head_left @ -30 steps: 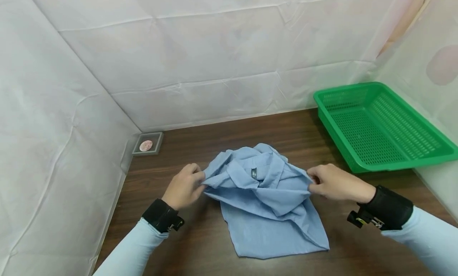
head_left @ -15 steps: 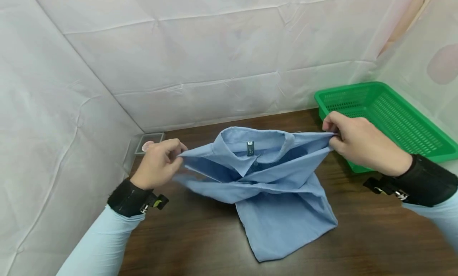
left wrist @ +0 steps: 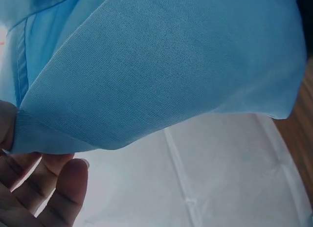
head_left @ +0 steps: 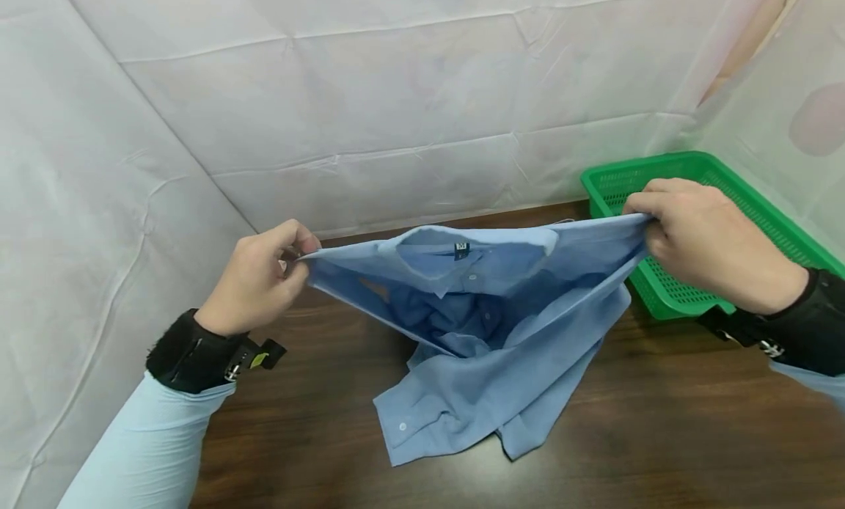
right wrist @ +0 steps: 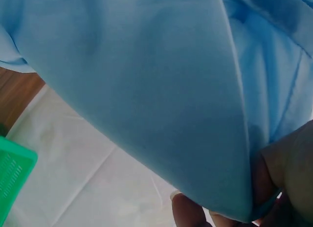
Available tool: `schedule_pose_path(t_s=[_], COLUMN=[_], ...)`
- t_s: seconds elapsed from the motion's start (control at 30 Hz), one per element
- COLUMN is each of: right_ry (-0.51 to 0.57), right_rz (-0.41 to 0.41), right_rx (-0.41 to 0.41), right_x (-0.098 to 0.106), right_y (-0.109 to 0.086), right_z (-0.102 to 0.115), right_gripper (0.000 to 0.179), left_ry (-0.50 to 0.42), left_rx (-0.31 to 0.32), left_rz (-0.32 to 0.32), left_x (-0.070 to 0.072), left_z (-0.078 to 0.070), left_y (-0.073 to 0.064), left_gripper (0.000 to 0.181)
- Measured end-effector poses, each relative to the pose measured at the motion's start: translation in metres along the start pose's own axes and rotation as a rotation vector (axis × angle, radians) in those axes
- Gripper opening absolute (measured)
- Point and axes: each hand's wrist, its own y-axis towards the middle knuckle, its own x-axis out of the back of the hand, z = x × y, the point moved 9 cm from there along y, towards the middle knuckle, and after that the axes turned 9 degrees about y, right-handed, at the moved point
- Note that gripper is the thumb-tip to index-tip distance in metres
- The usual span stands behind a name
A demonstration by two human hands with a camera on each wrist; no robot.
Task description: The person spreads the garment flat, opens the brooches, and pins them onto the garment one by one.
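A light blue button-up shirt (head_left: 488, 377) is stretched between my two hands, its collar and dark label at the top middle in the head view. My left hand (head_left: 260, 278) pinches one upper corner of it, and my right hand (head_left: 713, 241) grips the opposite corner. Between them the front sags open, and a cuffed sleeve hangs down over the table. In the left wrist view, the cloth (left wrist: 161, 70) runs taut from my thumb and fingers (left wrist: 68, 188). The right wrist view shows the fabric (right wrist: 146, 100) drawn to a point at my fingertips (right wrist: 188, 210).
A green plastic basket (head_left: 673, 293) stands at the back right, partly behind my right hand. Dark wood tabletop (head_left: 297, 436) spreads beneath the shirt. White sheeting (head_left: 396, 91) hangs behind and at both sides.
Both hands have risen and moved apart, lifting the shirt and pulling its top edge taut. The bunched cloth has opened out, and a cuffed sleeve now hangs in view.
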Motion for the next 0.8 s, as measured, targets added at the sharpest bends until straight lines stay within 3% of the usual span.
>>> schedule_pose_path(t_s=[0.3,0.47,0.6,0.7,0.8], right_ry=[-0.054,-0.061,-0.061,-0.058,-0.013], right_rz=[-0.154,-0.211,-0.256,-0.313,-0.365], right_rx=[-0.034,-0.013,-0.005,0.010,-0.016], right_x=[0.022,0.038,0.055,0.068,0.081], right_y=[0.002,0.006,0.010,0.012,0.015], right_z=[-0.016,-0.012,-0.009,-0.009,-0.014], right_gripper=[0.032,0.030,0.028,0.029,0.030], left_ry=[0.124,0.194,0.175,0.133,0.087], left_rx=[0.074,0.106,0.156,0.164,0.141], left_rz=[-0.111,-0.303,-0.470,-0.532,-0.552], left_x=[0.023,0.041,0.057,0.068,0.076], left_z=[0.003,-0.005,-0.009,-0.011,-0.013], left_y=[0.007,0.015,0.020,0.022,0.023], left_gripper=[0.024,0.018,0.017,0.018,0.020])
